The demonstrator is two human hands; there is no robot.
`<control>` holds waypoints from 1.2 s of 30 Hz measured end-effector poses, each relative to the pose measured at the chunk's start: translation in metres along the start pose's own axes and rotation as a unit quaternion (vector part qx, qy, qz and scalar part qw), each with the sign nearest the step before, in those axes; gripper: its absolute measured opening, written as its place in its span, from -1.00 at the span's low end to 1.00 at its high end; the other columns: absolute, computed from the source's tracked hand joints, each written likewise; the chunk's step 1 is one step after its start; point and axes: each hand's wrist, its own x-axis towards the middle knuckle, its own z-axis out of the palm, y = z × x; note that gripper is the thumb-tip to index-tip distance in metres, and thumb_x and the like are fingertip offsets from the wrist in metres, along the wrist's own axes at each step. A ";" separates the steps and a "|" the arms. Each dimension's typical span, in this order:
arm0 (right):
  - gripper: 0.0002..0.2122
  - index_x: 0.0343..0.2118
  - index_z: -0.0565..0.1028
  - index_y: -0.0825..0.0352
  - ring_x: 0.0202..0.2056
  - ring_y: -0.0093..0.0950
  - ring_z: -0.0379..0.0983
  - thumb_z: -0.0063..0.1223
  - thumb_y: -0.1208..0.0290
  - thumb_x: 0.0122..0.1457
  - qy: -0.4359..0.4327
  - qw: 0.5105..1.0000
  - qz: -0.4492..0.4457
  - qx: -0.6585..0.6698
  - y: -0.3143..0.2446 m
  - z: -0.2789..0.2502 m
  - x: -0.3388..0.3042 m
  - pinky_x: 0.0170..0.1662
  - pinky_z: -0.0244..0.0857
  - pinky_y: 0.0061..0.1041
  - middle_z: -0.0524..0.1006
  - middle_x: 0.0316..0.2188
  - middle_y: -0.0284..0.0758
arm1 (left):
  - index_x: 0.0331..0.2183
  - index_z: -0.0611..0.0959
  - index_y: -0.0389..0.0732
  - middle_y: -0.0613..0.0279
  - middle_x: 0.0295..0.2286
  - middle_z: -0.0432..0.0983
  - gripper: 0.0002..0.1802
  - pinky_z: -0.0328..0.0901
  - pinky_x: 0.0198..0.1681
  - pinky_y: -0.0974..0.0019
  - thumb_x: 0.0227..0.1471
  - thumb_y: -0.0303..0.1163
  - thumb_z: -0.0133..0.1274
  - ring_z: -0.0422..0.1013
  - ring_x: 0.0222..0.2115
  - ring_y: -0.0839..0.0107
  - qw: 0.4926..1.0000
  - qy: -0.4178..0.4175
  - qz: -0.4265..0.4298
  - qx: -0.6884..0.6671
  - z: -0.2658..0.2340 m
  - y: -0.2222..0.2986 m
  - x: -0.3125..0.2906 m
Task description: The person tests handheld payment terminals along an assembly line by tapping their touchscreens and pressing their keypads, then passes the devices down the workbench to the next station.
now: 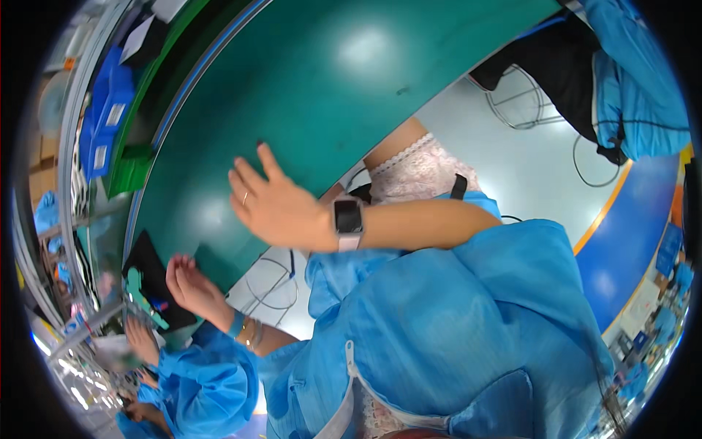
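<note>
The right hand (281, 214) is spread and empty over the green bench top (307, 95) (it wears a ring (246, 196), with a watch (347, 216) at the wrist). The left hand (194, 291) has loosely bent fingers; whether their tips meet, I cannot tell. Just beyond it, a green object (135, 289) lies on a black mat (150, 256). This looks like a pause between handlings; taking up that object would call for a short left-hand reach, then closing fingers

Left grip (196, 290) half-curled, right grip (279, 208) splayed
</note>
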 end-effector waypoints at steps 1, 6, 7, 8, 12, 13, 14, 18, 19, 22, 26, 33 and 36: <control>-0.61 -0.10 0.50 0.49 0.15 0.03 0.24 -0.15 0.31 0.11 0.007 1.000 -0.006 0.000 -0.005 -0.002 -0.001 0.18 -0.11 0.32 0.41 0.04 0.08 | -0.14 0.55 -0.43 0.06 -0.21 0.52 -0.74 0.33 -0.07 0.30 0.15 -0.51 -0.06 0.43 -0.22 0.30 0.971 0.084 0.066 0.213 -0.005 0.009 -0.006; -0.60 -0.09 0.50 0.42 0.16 -0.02 0.24 -0.18 0.27 0.11 0.005 1.000 0.003 -0.008 0.002 -0.005 0.000 0.20 -0.10 0.28 0.41 0.06 0.02 | -0.19 0.63 -0.33 -0.10 -0.26 0.57 -0.58 0.34 -0.13 0.02 0.05 -0.18 0.06 0.47 -0.24 -0.07 0.685 0.197 0.190 0.675 -0.094 0.014 -0.001; -0.60 -0.09 0.51 0.42 0.16 -0.02 0.24 -0.18 0.27 0.11 0.004 1.000 0.001 -0.004 0.001 -0.005 0.000 0.20 -0.10 0.27 0.41 0.06 0.02 | -0.18 0.64 -0.24 -0.04 -0.28 0.58 -0.48 0.33 -0.17 -0.02 0.05 0.03 0.05 0.47 -0.27 -0.03 0.574 0.219 0.123 0.779 -0.111 0.014 -0.004; -0.60 -0.10 0.51 0.42 0.16 -0.02 0.23 -0.17 0.27 0.12 0.001 1.000 0.003 -0.002 0.002 -0.005 -0.001 0.20 -0.10 0.27 0.41 0.06 0.01 | -0.12 0.61 -0.18 0.00 -0.24 0.56 -0.37 0.33 -0.19 -0.03 0.03 0.17 0.02 0.46 -0.26 -0.03 0.542 0.226 0.128 0.800 -0.102 0.016 -0.008; -0.60 -0.09 0.50 0.44 0.17 -0.03 0.22 -0.16 0.27 0.12 -0.007 1.000 0.003 -0.010 0.002 -0.012 -0.002 0.21 -0.09 0.26 0.40 0.07 0.00 | 0.02 0.46 -0.37 -0.26 -0.06 0.42 -0.10 0.29 -0.01 -0.05 0.01 0.32 -0.02 0.34 -0.04 -0.17 0.613 0.203 -0.095 0.758 -0.137 0.008 -0.005; -0.60 -0.09 0.50 0.44 0.17 -0.03 0.22 -0.16 0.27 0.12 -0.005 1.000 0.005 -0.007 0.001 -0.013 -0.002 0.21 -0.09 0.26 0.40 0.07 0.00 | 0.04 0.43 -0.44 -0.34 -0.03 0.37 -0.04 0.25 0.05 -0.08 0.01 0.33 -0.04 0.29 0.01 -0.21 0.668 0.176 -0.093 0.717 -0.167 0.004 0.001; -0.60 -0.09 0.50 0.44 0.17 -0.03 0.22 -0.16 0.27 0.12 -0.004 1.000 -0.002 -0.003 -0.001 -0.015 -0.002 0.21 -0.09 0.25 0.40 0.07 -0.01 | 0.08 0.35 -0.52 -0.42 0.01 0.32 0.01 0.21 0.08 -0.11 0.03 0.32 -0.07 0.26 0.04 -0.26 0.689 0.154 -0.091 0.702 -0.198 0.001 0.007; -0.60 -0.07 0.50 0.44 0.18 -0.05 0.21 -0.17 0.26 0.14 -0.011 1.000 0.001 -0.006 0.007 -0.021 -0.010 0.22 -0.08 0.24 0.38 0.09 -0.02 | 0.12 0.32 -0.49 -0.45 -0.03 0.35 -0.03 0.29 0.00 -0.07 0.10 0.28 -0.14 0.33 -0.02 -0.25 0.675 0.116 -0.058 0.726 -0.192 0.006 0.011; -0.59 -0.07 0.49 0.44 0.18 -0.05 0.21 -0.17 0.26 0.14 -0.017 1.000 0.003 -0.014 0.010 -0.021 -0.013 0.23 -0.07 0.23 0.38 0.09 -0.02 | 0.12 0.32 -0.49 -0.45 -0.03 0.35 -0.03 0.29 0.00 -0.07 0.10 0.28 -0.14 0.33 -0.02 -0.25 0.675 0.112 -0.054 0.727 -0.177 0.011 0.010; -0.59 -0.06 0.50 0.43 0.18 -0.06 0.21 -0.16 0.26 0.15 -0.024 1.000 0.010 0.001 0.015 -0.024 -0.018 0.23 -0.07 0.22 0.38 0.09 -0.03 | 0.04 0.42 -0.43 -0.33 -0.21 0.51 -0.23 0.39 -0.28 -0.09 0.20 0.15 -0.19 0.46 -0.24 -0.23 0.606 -0.007 -0.037 0.794 -0.144 0.033 0.004; -0.59 -0.06 0.50 0.43 0.18 -0.06 0.21 -0.16 0.26 0.15 -0.021 1.000 0.003 0.013 0.015 -0.032 -0.020 0.23 -0.07 0.22 0.39 0.09 -0.03 | -0.07 0.52 -0.36 -0.25 -0.33 0.56 -0.53 0.38 -0.40 -0.08 0.18 -0.15 -0.06 0.49 -0.35 -0.17 0.529 -0.044 0.032 0.847 -0.164 0.044 -0.001; -0.60 -0.07 0.51 0.42 0.16 -0.05 0.23 -0.14 0.25 0.14 -0.032 0.999 -0.003 0.006 0.014 -0.033 -0.023 0.22 -0.07 0.23 0.41 0.07 -0.03 | -0.37 0.51 -0.32 -0.17 -0.53 0.52 -0.70 0.28 -0.51 -0.08 0.18 -0.24 -0.06 0.44 -0.53 -0.14 0.466 -0.089 0.112 0.873 -0.095 0.063 -0.010; -0.62 -0.12 0.51 0.45 0.11 -0.08 0.29 -0.09 0.26 0.12 0.023 0.996 0.030 0.083 0.019 -0.030 -0.026 0.23 -0.05 0.14 0.47 -0.01 -0.05 | -0.43 0.53 -0.29 -0.11 -0.55 0.50 -0.73 0.27 -0.54 -0.04 0.16 -0.26 -0.01 0.41 -0.56 -0.11 0.516 -0.099 0.206 0.826 0.009 0.066 -0.034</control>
